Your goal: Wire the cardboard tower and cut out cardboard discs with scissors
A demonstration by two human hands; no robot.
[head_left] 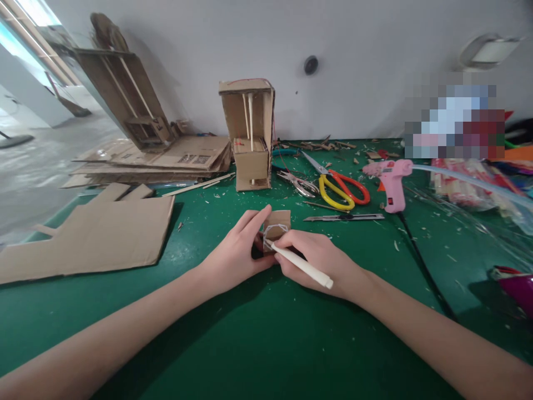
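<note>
Near the middle of the table, my left hand [237, 247] grips a small cardboard piece [278, 218] by its left side, its fingers partly hidden behind it. A white outline is drawn on the face of that piece. My right hand [314, 253] is closed round a cream-coloured pen [306, 265], whose tip touches the cardboard at the outline's lower left. Just beyond both hands stands an upright cardboard box [252, 166] with wooden sticks inside it. A utility knife [345, 218] lies to the right, past my right hand.
Scissors [343, 189], pliers [300, 183] and a pink glue gun [391, 183] with its black cord lie at the right. Cut cardboard [120, 233] lies left, with stacked cardboard sheets [183, 153] behind. A wall [353, 33] closes the back; plastic packets [466, 186] lie far right.
</note>
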